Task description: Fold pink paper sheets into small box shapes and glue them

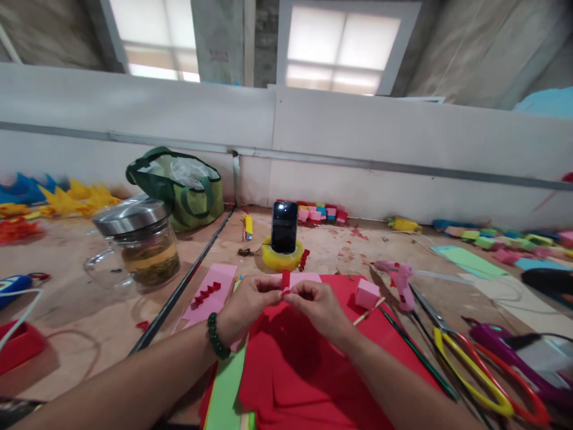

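Observation:
Both hands meet over a stack of red paper (pixel 313 370), pinching one small red paper strip (pixel 285 279) that stands up between the fingertips. My left hand (pixel 244 304), with a dark green bead bracelet at the wrist, grips it from the left. From the other side my right hand (pixel 317 304) pinches its lower end. Several folded red paper pieces (pixel 206 295) lie in a row on a pink sheet (pixel 219 275) left of my hands. A pink paper cube (pixel 367 293) and a thin wooden stick (pixel 369 312) lie right of my right hand.
A phone (pixel 284 227) leans upright in a yellow tape roll (pixel 282 257). A glass jug of tea (pixel 150 257) and green bag (pixel 197 197) stand left. Pink glue gun (pixel 400 280), scissors (pixel 474 370) and purple glue gun (pixel 501 352) lie right. Small paper blocks (pixel 316 213) line the wall.

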Tool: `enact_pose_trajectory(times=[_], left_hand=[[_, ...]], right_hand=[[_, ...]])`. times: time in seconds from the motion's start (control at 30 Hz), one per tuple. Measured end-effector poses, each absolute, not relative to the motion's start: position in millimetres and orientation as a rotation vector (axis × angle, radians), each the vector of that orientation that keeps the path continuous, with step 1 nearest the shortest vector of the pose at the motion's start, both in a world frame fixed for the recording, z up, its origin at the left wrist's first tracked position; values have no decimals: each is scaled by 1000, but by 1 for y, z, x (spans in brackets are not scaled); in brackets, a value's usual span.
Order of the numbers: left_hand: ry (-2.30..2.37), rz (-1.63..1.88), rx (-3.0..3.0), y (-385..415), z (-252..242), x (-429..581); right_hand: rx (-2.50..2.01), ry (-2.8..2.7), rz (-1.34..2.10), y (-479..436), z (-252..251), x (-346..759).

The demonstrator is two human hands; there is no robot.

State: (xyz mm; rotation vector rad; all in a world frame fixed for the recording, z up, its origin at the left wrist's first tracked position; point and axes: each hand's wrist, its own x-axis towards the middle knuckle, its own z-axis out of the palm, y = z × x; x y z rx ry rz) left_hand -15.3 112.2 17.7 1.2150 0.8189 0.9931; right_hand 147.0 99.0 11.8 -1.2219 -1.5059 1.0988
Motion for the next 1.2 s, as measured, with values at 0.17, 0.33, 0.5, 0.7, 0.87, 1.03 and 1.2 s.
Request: enact_pose_trajectory(times=[0.17, 0.33, 0.5, 0.7, 0.87, 1.03, 1.2], left_hand=[[857, 968, 1197, 110, 21, -15], [871, 959, 1273, 110, 15, -14], [859, 1060, 1374, 114, 7, -13], [837, 1103, 1363, 115, 9, -13], [880, 1064, 1216, 115, 10, -11], [829, 925, 1163, 115, 8, -13], [934, 936, 1161, 117, 10, -14]], right_hand=[[-1260, -1503, 1105, 100, 13, 149], [-1324, -1518, 1035, 97, 16, 148], [-1311, -1577, 929, 96, 15, 146], [-1229, -1596, 1085, 96, 13, 144], [-1200, -1601, 1087, 94, 15, 147], [-1143, -1564, 1029, 95, 10, 145], [-1184, -1685, 910, 95, 7, 142]])
